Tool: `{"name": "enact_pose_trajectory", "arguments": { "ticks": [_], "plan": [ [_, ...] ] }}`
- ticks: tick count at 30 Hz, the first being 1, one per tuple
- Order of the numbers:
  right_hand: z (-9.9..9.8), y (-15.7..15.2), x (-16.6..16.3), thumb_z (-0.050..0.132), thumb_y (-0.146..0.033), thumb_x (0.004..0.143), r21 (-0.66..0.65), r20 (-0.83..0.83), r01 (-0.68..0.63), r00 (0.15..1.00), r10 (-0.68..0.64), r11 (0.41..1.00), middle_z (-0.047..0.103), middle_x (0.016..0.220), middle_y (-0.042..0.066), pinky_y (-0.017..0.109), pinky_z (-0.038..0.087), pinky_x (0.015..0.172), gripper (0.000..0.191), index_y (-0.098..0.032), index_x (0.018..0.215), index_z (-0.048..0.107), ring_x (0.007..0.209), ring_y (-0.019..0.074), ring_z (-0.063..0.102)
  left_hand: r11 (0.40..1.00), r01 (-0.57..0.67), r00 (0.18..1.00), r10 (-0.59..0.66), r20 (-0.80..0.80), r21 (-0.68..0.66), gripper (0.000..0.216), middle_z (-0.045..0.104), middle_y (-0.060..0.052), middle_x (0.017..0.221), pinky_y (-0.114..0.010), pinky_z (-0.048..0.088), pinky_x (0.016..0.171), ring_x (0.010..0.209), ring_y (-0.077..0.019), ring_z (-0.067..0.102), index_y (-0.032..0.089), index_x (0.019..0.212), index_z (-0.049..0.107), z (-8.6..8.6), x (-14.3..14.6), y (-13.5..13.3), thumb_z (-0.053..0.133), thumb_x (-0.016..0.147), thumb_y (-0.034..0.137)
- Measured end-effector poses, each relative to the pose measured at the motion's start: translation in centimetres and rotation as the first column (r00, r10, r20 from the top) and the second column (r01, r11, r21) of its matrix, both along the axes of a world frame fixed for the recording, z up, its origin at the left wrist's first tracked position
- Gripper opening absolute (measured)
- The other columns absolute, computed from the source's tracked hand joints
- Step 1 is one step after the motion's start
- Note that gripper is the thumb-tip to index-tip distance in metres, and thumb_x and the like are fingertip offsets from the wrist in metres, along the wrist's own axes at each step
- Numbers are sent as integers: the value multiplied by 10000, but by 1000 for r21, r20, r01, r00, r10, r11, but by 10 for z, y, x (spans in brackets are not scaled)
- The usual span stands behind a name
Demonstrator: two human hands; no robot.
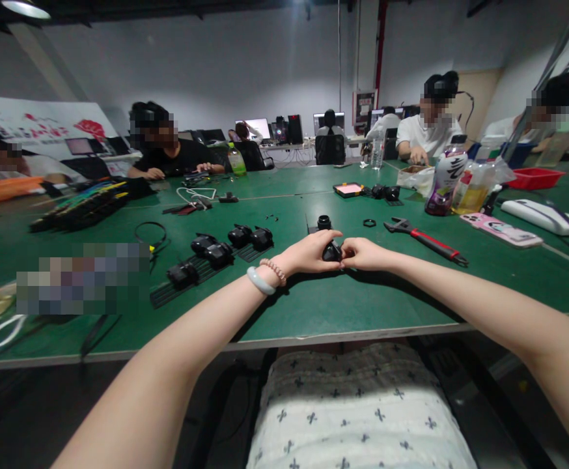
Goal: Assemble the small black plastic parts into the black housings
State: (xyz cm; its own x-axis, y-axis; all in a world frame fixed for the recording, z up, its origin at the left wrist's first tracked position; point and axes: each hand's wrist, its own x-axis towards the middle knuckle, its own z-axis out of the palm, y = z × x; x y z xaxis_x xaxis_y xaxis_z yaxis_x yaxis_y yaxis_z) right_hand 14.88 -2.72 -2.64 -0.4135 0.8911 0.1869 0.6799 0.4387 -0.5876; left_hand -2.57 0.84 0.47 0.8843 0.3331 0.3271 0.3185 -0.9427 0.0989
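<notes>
My left hand [311, 252] is closed around a small black plastic part [332, 251] just above the green table [294, 312]. Against the right side of that part, my right hand [366, 254] pinches with thumb and fingertips; whether a smaller piece sits between them is hidden. Right behind my left hand stands a black piece with a round, ring-like top [323, 222]. A black ring nut [369, 223] lies beyond my right hand. Farther right rests an adjustable wrench [428, 242] with red and black handles.
Several black parts [211, 251] on slatted strips lie left of my hands. Bottles [444, 179], a pink phone [499, 230] and a white power bank [548, 216] stand or lie at right. A cable bundle [84, 203] is far left. Co-workers sit across the table.
</notes>
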Motion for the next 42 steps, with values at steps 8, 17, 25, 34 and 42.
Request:
{"name": "enact_pose_trajectory", "arguments": {
  "ticks": [8, 17, 25, 34, 42],
  "plan": [
    [0, 0, 1, 521, -291, 627, -14, 12, -4, 1000, 4, 1000, 498, 552, -2, 188, 310, 510, 180, -112, 609, 529, 552, 93, 429, 999, -14, 1000, 13, -21, -33, 607, 507, -132, 1114, -303, 399, 853, 1023, -211, 495, 111, 1155, 377, 1, 0, 0, 551, 688, 458],
    [3, -1, 0, 493, -278, 644, 23, 31, -40, 999, 39, 999, 496, 564, -1, 188, 313, 530, 176, -110, 610, 535, 570, 94, 438, 995, -74, 995, 70, -70, -60, 627, 532, -122, 1080, -310, 404, 826, 992, -217, 517, 127, 1143, 394, -1, 0, 1, 535, 675, 519],
    [1, -1, 0, 504, -259, 646, 36, 20, -39, 999, 39, 999, 504, 566, -3, 184, 317, 529, 156, -110, 617, 539, 564, 89, 439, 995, -75, 996, 71, -50, -72, 621, 545, -115, 1064, -300, 415, 800, 963, -217, 532, 127, 1142, 397, 2, 0, -1, 556, 668, 495],
    [2, -1, -1, 508, -236, 634, 76, 27, 19, 999, -21, 997, 512, 551, -2, 191, 298, 530, 131, -114, 598, 536, 559, 91, 433, 996, -66, 998, 67, 4, -60, 636, 557, -100, 1043, -293, 414, 802, 950, -204, 542, 136, 1166, 373, 1, 0, 0, 559, 666, 483],
    [4, -2, -1, 479, -205, 622, 83, 60, 57, 996, -62, 995, 493, 514, -10, 194, 258, 486, 120, -124, 537, 501, 514, 82, 404, 995, -35, 999, 33, -19, -92, 610, 564, -96, 1020, -290, 423, 768, 928, -208, 552, 147, 1165, 363, 2, 2, -7, 559, 677, 457]
  ]
}}
